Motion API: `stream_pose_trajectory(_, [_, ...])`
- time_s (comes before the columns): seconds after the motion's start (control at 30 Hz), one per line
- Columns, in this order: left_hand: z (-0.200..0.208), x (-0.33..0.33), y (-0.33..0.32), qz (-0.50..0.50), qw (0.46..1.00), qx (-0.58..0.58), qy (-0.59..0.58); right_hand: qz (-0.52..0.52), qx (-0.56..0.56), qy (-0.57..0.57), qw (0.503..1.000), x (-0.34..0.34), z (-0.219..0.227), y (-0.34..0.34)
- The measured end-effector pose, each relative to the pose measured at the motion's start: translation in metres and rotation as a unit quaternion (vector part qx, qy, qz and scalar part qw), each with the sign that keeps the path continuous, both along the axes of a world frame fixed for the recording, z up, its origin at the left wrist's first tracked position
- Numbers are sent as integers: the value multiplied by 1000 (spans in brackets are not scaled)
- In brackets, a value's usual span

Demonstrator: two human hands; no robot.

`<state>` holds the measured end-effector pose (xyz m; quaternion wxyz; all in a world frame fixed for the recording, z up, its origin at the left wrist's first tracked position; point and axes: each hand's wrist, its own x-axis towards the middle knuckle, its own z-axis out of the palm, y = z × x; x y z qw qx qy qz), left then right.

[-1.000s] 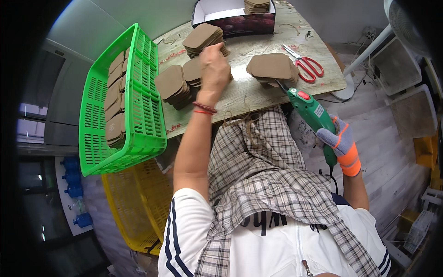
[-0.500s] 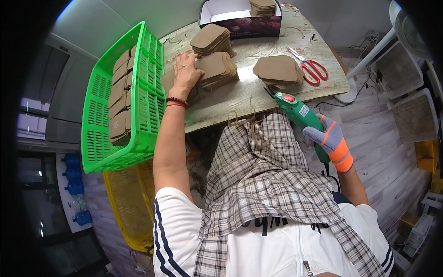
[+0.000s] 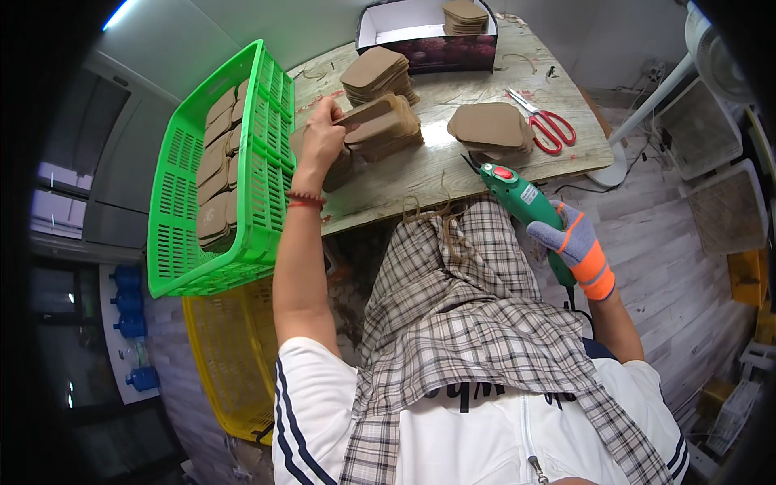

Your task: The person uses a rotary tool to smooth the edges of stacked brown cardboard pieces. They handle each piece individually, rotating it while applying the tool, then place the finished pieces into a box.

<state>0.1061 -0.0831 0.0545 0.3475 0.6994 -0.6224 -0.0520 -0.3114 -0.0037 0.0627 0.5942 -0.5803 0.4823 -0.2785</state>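
Observation:
My bare left hand [image 3: 321, 144] pinches the near edge of the top brown pad, a flat piece with rounded corners. That pad [image 3: 368, 111] tilts up off the middle stack [image 3: 384, 139]. In my gloved right hand [image 3: 575, 246] is a green electric cutter [image 3: 517, 194] with a red button, its dark blade tips pointing at the table's front edge. Just beyond those tips lies another stack of brown pads [image 3: 489, 128]. Farther back stands a taller stack [image 3: 377, 74]. Part of one more stack shows beside my left wrist, mostly hidden by it.
Red-handled scissors [image 3: 551, 129] lie at the right of the table [image 3: 436, 182]. A dark patterned box [image 3: 453, 55] at the back holds more pads. A green crate [image 3: 271, 153] full of pads stands left, above a yellow crate [image 3: 234, 364]. A white fan [image 3: 715, 48] is far right.
My left hand has gone from fingers spread on the stack to a pinch, and the top pad has been lifted at an angle. The cutter stays nearly in place.

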Motion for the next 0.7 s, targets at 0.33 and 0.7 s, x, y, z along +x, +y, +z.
stream_pose_trajectory(0.33, [-32, -140, 48, -66, 515, -173, 837, -22, -71, 54, 996, 28, 11, -2])
stream_pose_trajectory(0.7, [-35, -180, 47, -80, 486, -186, 850, -25, -32, 7, 999, 25, 13, 3])
